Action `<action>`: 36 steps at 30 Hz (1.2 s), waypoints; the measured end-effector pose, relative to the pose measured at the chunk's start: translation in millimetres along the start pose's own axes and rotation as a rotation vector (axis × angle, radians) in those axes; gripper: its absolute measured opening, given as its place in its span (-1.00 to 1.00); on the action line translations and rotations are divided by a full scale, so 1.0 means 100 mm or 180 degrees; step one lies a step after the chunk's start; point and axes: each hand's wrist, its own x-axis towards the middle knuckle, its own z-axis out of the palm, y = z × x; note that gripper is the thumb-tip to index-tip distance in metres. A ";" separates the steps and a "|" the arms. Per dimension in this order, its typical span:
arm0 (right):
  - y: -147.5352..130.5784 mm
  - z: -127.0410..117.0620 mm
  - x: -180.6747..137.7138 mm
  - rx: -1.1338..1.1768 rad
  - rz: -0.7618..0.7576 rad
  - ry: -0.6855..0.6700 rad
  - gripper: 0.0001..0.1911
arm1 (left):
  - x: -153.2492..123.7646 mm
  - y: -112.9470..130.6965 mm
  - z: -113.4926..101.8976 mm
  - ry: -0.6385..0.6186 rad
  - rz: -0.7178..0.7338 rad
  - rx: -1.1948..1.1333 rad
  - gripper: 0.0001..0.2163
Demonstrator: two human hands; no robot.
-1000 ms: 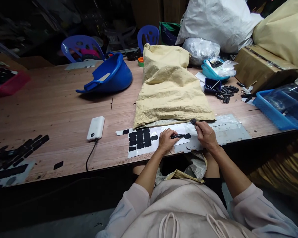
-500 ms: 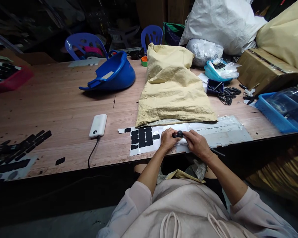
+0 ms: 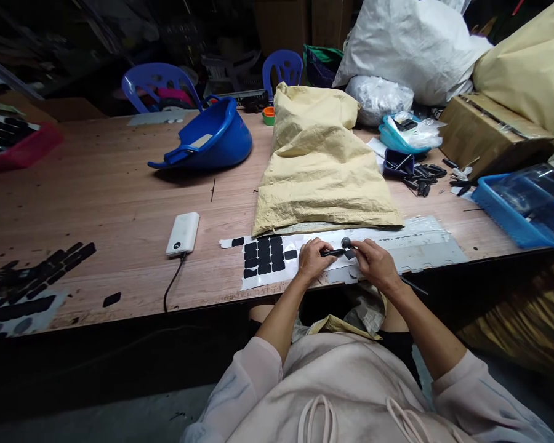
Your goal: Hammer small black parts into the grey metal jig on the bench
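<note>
The two hands are working close together at the near edge of the table (image 3: 120, 203), apart from each other. The left hand (image 3: 313, 259) is gripping a black stick (image 3: 334, 253), which is pointing toward the right hand (image 3: 375, 264) over a white sheet (image 3: 295, 271). The right hand is pinching a dark round piece (image 3: 346, 242) by the stick's tip; whether the two are touching, I cannot tell. A dark patch (image 3: 349, 254) is showing just below them, and a thin rod (image 3: 414, 285) is sticking out beside the right wrist. To the left, rows of black pads (image 3: 264, 255) are covering part of the sheet. A yellow sack (image 3: 323, 166) is lying just beyond, and a power bank (image 3: 183, 234) is sitting farther left, its cable (image 3: 172, 283) running to the table edge.
</note>
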 end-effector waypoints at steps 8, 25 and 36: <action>0.56 -0.09 0.17 -0.0482 -0.0080 -0.0111 -0.72 | 0.00 -0.01 -0.01 -0.0054 0.0060 0.0209 -0.85; 0.62 0.06 0.10 -0.0746 -0.0063 0.0054 -0.76 | -0.65 -0.04 -0.02 -0.0244 0.1398 0.0037 -0.84; 0.61 0.07 0.11 -0.0823 -0.0034 -0.0005 -0.75 | -1.26 -0.26 0.34 -0.1629 -0.0515 0.0850 -0.73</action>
